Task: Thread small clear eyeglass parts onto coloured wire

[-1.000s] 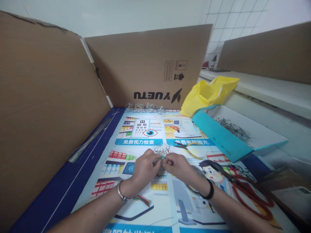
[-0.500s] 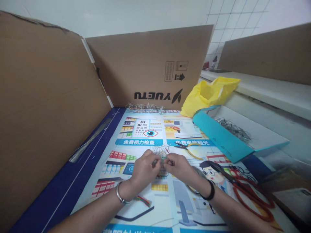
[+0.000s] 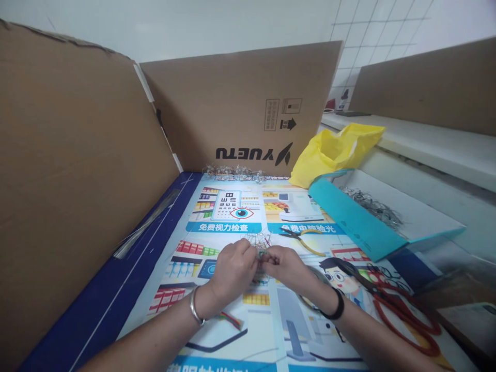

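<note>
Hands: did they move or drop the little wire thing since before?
Barely. The left hand and right hand still pinch the wire piece, which has dipped lower between them, so less shows. Pliers, scissors and yellow bag stayed put.

Table (image 3: 116, 294) with a dark blue top, mostly covered by a printed poster (image 3: 232, 217). On the poster, carries yellow-handled pliers (image 3: 302, 238) near the middle, red-handled scissors (image 3: 403, 310) at the right front and a short bunch of coloured wires (image 3: 230, 319) toward the front. Holds a heap of small clear pieces (image 3: 228, 170) along the back edge. Bears a bundle of thin wire (image 3: 143, 227) on the blue strip at the left. At the right, a turquoise box (image 3: 356, 219), with a yellow bag (image 3: 333, 150) just behind it.
</note>
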`<state>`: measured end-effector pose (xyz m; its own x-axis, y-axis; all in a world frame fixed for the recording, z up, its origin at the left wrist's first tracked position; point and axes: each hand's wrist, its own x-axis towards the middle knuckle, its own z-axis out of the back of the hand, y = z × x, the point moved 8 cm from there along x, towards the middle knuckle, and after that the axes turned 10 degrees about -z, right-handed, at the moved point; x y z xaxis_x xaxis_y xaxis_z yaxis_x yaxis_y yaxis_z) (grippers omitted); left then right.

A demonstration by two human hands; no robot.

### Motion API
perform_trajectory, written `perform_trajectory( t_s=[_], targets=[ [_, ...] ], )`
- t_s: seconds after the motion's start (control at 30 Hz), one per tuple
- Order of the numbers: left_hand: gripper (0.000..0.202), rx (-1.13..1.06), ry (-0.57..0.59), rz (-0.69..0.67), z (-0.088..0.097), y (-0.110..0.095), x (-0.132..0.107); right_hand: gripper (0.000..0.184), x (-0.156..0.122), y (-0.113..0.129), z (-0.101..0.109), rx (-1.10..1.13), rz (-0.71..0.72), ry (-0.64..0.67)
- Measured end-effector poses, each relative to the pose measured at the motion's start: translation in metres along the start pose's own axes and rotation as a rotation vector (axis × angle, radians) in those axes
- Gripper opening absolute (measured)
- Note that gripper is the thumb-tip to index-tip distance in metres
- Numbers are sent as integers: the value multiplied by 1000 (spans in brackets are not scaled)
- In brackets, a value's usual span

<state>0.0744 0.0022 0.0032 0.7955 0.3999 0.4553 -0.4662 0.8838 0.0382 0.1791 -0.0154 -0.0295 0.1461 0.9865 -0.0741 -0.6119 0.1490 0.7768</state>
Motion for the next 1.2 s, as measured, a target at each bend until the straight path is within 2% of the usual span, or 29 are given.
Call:
perform_trajectory(
  t_s=[0.17,0.5,0.9,1.0,1.2],
  targets=[
    [14,53,-20,-116,4,-6,4,12,0,0,-1,-17,-5,-3],
    [20,-9,-100,-163,6,-3,3,11,-1,-1,2,-42,13,-32],
    [24,-66,-145,-158,7,-2,2,5,-2,-6,12,24,-40,-188],
    [25,-91,-153,-143,7,0,2,6,-1,-8,12,92,-51,-189],
    [21,-177,-170,-106,4,4,1,18,4,-10,10,172,-51,-150]
  ],
)
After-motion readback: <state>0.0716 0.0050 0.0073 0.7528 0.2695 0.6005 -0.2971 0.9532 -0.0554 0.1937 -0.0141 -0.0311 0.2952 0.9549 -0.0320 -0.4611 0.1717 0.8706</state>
